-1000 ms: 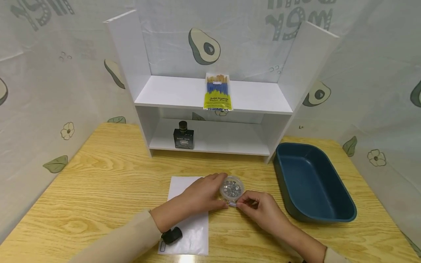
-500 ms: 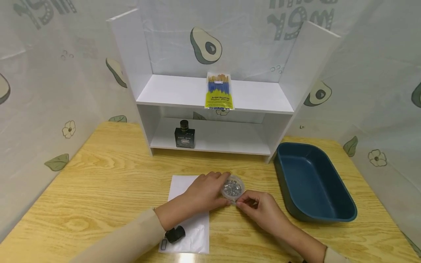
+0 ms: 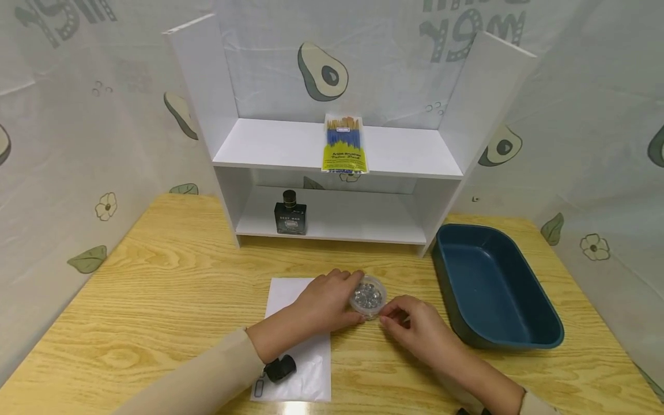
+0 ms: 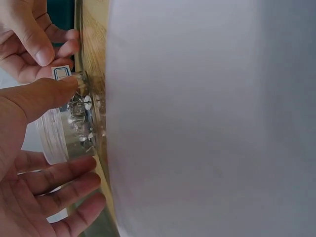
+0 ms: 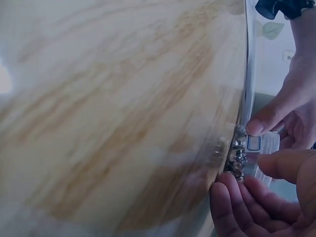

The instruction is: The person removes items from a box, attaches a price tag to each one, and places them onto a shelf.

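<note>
A small round clear plastic jar (image 3: 368,297) of small silvery metal pieces (image 4: 79,118) stands on the wooden table. My left hand (image 3: 329,300) grips it from the left, fingers behind and thumb in front. The left thumb lies on a small blue-framed white label (image 4: 61,72) on the jar's side. My right hand (image 3: 417,325) is just right of the jar, its thumb and bent fingers apart, with nothing held between them. In the right wrist view the right thumb tip is close to the label (image 5: 254,143).
A flat white sheet (image 3: 306,369) lies under the left forearm. Behind stands a white shelf (image 3: 363,225) with a dark perfume bottle (image 3: 290,218) below and a paintbrush pack (image 3: 344,147) above. A dark blue basin (image 3: 498,288) sits to the right.
The label showed at the jar's front in the head view a second ago and is now hidden there. The right hand has drawn slightly right; the left hand and jar have shifted slightly right.
</note>
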The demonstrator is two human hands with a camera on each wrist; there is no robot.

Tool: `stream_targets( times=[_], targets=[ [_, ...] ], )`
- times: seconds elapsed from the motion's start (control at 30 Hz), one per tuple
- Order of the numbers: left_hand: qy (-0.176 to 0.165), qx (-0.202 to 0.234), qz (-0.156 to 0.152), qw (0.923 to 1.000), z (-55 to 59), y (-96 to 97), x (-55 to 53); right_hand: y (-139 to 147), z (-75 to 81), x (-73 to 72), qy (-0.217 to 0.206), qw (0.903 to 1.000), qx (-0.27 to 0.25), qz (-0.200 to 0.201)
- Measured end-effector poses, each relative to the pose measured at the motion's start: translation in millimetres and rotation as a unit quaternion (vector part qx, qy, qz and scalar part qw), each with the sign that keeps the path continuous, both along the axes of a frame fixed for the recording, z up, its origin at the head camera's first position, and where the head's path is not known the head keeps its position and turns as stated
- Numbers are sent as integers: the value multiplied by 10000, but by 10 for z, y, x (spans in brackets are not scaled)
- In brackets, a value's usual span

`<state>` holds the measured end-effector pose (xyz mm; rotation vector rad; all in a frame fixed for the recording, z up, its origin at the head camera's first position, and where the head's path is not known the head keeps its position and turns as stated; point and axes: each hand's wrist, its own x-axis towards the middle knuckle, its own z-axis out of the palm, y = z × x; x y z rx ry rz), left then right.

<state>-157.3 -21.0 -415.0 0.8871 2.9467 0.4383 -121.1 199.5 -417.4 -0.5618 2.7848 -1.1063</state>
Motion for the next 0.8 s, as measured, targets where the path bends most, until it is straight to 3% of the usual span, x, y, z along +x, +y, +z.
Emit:
stream_targets(
  times=[0.13, 0.37, 0.6, 0.8],
  targets=[
    [-20, -74, 39, 10000, 6, 3, 1, -10, 0, -17, 66, 9998, 61, -159],
    [-2, -142, 12, 9999, 4, 2, -12, -91, -19, -80, 303, 9986, 375, 199],
    [-85, -83, -25, 9999, 12, 0, -17, -126, -13, -117, 481, 9950, 827, 290],
    [-313, 134, -101, 9994, 26, -11, -49, -51, 31, -167, 310, 9954, 693, 578]
  ],
)
